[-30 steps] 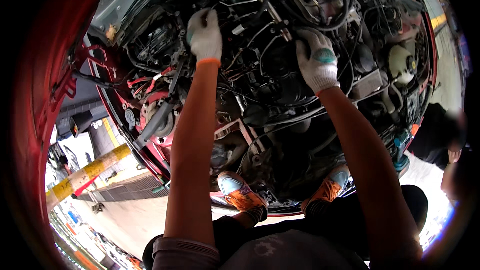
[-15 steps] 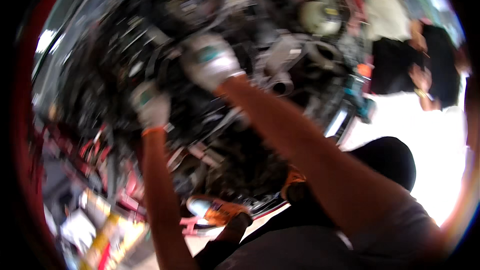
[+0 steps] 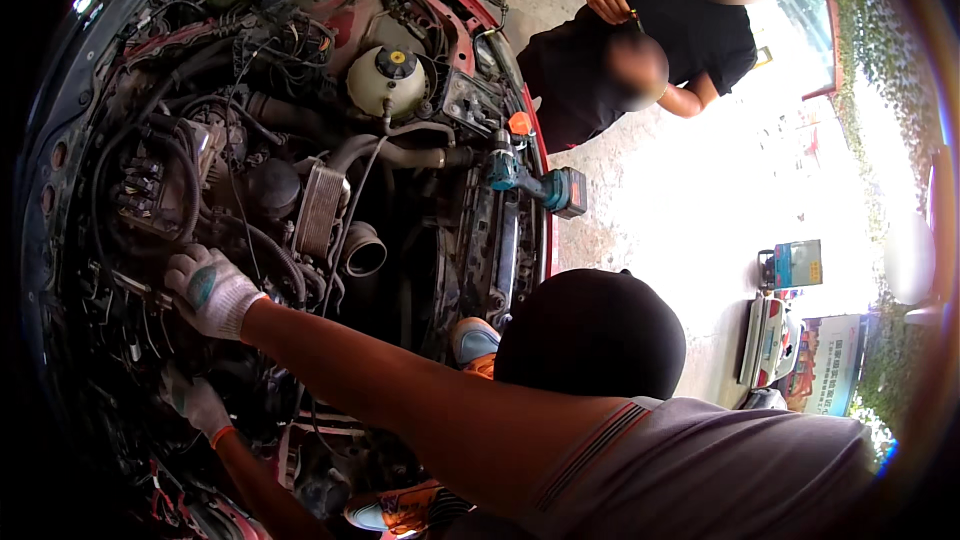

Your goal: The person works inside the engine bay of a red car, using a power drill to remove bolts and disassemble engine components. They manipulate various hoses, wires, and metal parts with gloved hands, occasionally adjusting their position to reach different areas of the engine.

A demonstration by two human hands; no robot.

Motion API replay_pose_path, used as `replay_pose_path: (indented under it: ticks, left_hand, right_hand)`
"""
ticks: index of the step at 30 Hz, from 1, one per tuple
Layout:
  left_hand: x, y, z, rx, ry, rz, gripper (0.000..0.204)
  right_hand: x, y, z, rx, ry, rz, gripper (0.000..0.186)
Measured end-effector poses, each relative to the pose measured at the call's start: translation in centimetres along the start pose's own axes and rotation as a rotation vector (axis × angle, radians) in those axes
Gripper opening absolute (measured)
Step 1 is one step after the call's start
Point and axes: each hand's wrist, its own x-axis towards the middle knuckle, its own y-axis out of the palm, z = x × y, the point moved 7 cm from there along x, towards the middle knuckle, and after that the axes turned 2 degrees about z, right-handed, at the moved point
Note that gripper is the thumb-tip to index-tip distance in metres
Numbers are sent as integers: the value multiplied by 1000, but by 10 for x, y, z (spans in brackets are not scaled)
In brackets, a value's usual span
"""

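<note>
Both my hands wear pale knit gloves and are down in a car's engine bay. My right hand [image 3: 212, 290] is at the near side of the engine, its fingers curled beside a narrow metal bar [image 3: 138, 284]; what lies within its grip is hidden. Closer to me, my left hand [image 3: 195, 403] reaches among dark parts, its fingertips lost in shadow. Just beyond the right hand are the engine [image 3: 150, 190] and a thick black hose [image 3: 275, 250]. A ribbed metal cooler [image 3: 320, 210] and an open round pipe end [image 3: 363, 250] are to their right.
A teal cordless drill [image 3: 530, 180] rests on the car's front edge. Beyond the hoses is a pale coolant tank [image 3: 388, 80]. Orange shoes [image 3: 400, 510] and a black rounded shape [image 3: 590, 340] are close to me. Someone in black [image 3: 690, 20] stands beside the car.
The view has swung and become sharp, placing the engine bay and both hands farther left in the picture. Both gloved hands are still down among the engine parts.
</note>
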Motion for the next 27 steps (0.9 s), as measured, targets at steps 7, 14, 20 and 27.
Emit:
replay_pose_path:
  ticks: [7, 14, 20, 27]
  left_hand:
    - [6, 30, 43, -153, 54, -175, 51]
    - [15, 57, 53, -211, 6, -129, 60]
    - [18, 60, 57, -186, -34, -110, 62]
    - [15, 53, 51, -144, 34, -152, 59]
  right_hand:
    - [6, 2, 10, 21, 12, 72, 31]
    - [3, -2, 1, 21, 36, 76, 31]
    - [4, -8, 6, 33, 48, 84, 32]
    - [4, 0, 2, -49, 26, 89, 31]
